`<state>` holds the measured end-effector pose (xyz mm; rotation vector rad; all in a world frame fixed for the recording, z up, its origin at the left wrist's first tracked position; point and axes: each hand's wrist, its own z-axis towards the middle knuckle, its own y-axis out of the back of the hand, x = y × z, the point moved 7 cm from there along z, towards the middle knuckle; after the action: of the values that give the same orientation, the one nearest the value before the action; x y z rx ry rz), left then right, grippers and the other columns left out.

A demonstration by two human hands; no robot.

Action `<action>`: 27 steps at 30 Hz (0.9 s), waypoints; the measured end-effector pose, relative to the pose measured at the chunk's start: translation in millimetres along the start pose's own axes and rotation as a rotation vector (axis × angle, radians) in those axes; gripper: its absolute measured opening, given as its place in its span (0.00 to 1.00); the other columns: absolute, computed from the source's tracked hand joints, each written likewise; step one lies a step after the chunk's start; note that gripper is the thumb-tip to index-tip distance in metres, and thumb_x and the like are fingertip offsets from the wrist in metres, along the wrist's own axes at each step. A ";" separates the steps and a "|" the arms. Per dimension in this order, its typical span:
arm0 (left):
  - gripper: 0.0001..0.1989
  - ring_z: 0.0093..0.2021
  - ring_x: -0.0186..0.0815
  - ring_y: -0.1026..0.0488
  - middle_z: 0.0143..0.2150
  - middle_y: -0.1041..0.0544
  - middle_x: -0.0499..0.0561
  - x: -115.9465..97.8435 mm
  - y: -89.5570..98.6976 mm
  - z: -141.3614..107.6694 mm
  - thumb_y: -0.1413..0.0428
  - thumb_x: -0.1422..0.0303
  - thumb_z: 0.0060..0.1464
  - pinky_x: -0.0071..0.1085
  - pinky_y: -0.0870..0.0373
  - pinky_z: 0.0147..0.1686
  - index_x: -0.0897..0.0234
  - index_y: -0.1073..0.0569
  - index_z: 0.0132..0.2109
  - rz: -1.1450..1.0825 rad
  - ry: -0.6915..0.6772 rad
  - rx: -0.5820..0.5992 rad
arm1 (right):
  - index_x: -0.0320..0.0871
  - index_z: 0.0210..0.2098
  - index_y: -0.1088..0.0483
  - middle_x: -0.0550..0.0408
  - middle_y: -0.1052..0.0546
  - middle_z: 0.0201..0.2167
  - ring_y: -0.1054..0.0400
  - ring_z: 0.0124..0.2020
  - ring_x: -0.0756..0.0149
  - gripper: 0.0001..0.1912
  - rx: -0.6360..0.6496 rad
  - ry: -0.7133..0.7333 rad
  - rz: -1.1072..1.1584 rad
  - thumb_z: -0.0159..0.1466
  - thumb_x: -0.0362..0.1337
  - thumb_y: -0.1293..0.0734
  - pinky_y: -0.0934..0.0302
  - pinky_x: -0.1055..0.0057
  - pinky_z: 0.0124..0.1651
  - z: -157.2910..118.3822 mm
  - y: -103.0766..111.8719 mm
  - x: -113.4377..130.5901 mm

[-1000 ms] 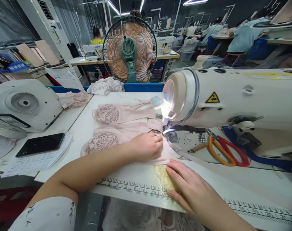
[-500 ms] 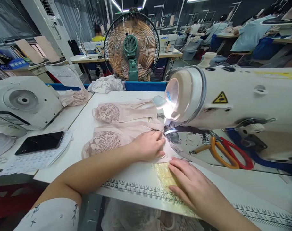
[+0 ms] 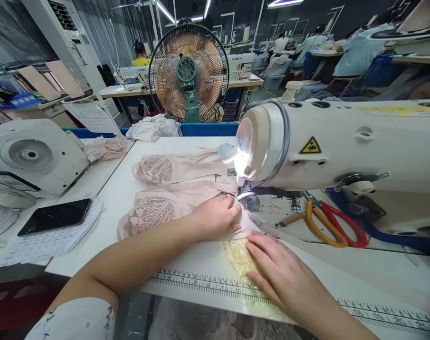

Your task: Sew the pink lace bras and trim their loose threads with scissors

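Observation:
A pale pink bra piece with lace cups lies on the white sewing table, its band running under the needle area of the sewing machine. My left hand rests palm down on the pink fabric just left of the needle, fingers slightly bent and pressing on it. Lower and to the right, my right hand lies flat with fingers apart, its fingertips at the fabric's near edge and over a strip of yellowish tape. A second lace-cupped pink piece lies just behind. The cloth under my palms is hidden.
Orange-handled scissors and red-handled scissors lie right of the needle. A printed ruler runs along the front edge. At left are a phone on papers and another machine. A fan stands behind; people sit farther back.
The whole view has shifted slightly, so most things sit a little farther left. Both hands keep nearly the same places on the fabric and tape.

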<state>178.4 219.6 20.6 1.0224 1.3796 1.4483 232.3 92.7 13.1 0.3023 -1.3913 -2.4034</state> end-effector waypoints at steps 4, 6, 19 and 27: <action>0.23 0.48 0.48 0.30 0.46 0.26 0.66 -1.5 0.2 0.5 0.49 0.57 0.59 0.41 0.31 0.47 0.74 0.29 0.50 0.023 0.001 0.012 | 0.34 0.45 0.29 0.38 0.26 0.48 0.31 0.49 0.53 0.20 0.003 -0.003 -0.019 0.68 0.43 0.43 0.34 0.59 0.50 -1.0 -1.9 -0.6; 0.23 0.48 0.48 0.30 0.46 0.27 0.66 -1.9 0.0 1.3 0.50 0.57 0.59 0.41 0.31 0.48 0.74 0.29 0.50 0.026 0.003 0.013 | 0.34 0.45 0.29 0.38 0.26 0.48 0.31 0.50 0.52 0.20 -0.009 -0.015 -0.017 0.68 0.43 0.44 0.34 0.58 0.51 -1.1 -2.2 -1.1; 0.23 0.50 0.48 0.30 0.48 0.27 0.67 4.4 -2.9 5.8 0.49 0.58 0.59 0.40 0.30 0.47 0.74 0.29 0.52 0.023 0.034 0.023 | 0.32 0.47 0.29 0.37 0.27 0.51 0.33 0.52 0.52 0.22 0.006 -0.016 -0.047 0.68 0.44 0.44 0.33 0.58 0.50 -0.5 -4.6 -2.8; 0.17 0.45 0.46 0.29 0.45 0.25 0.62 4.4 5.3 9.3 0.51 0.63 0.60 0.41 0.30 0.45 0.71 0.24 0.41 0.073 -0.009 -0.002 | 0.32 0.51 0.30 0.36 0.29 0.54 0.34 0.55 0.50 0.24 0.036 -0.054 -0.004 0.68 0.45 0.44 0.33 0.55 0.52 3.8 -11.8 -5.5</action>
<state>185.8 226.4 26.3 1.0867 1.3468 1.4954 233.8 103.3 4.8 0.2518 -1.4600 -2.4086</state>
